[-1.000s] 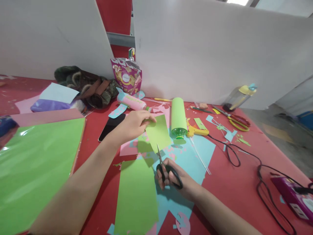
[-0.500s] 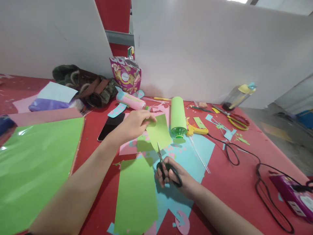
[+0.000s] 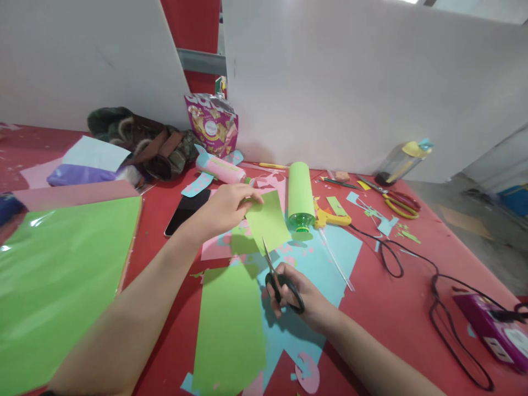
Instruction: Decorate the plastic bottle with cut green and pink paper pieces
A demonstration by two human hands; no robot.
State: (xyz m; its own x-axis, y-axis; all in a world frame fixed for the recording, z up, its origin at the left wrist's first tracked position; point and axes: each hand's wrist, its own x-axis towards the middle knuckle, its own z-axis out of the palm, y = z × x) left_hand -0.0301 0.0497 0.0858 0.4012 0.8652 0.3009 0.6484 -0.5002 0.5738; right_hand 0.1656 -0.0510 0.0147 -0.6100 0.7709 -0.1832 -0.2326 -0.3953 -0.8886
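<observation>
Between thumb and fingers, my left hand (image 3: 236,206) pinches a piece of light green paper (image 3: 269,223) by its upper left corner, holding it above the table. My right hand (image 3: 295,291) has its fingers through the black handles of a pair of scissors (image 3: 270,264). The scissor tips point up and meet the paper's lower corner. Beneath lie a larger green sheet (image 3: 231,330) and a light blue sheet (image 3: 305,269) strewn with small pink scraps. Just behind the paper, a bottle wrapped in green paper (image 3: 301,190) lies with its green neck toward me.
A yellow glue gun (image 3: 332,219) with a clear glue stick lies right of the bottle, its black cord looping toward a purple power strip (image 3: 490,330). Red-handled scissors (image 3: 402,204), a phone (image 3: 185,212), a pink paper-covered bottle (image 3: 223,169) and a snack bag (image 3: 212,126) lie around.
The scissors have shifted slightly left and their handles have drawn a little closer together. My left hand and the paper have barely moved.
</observation>
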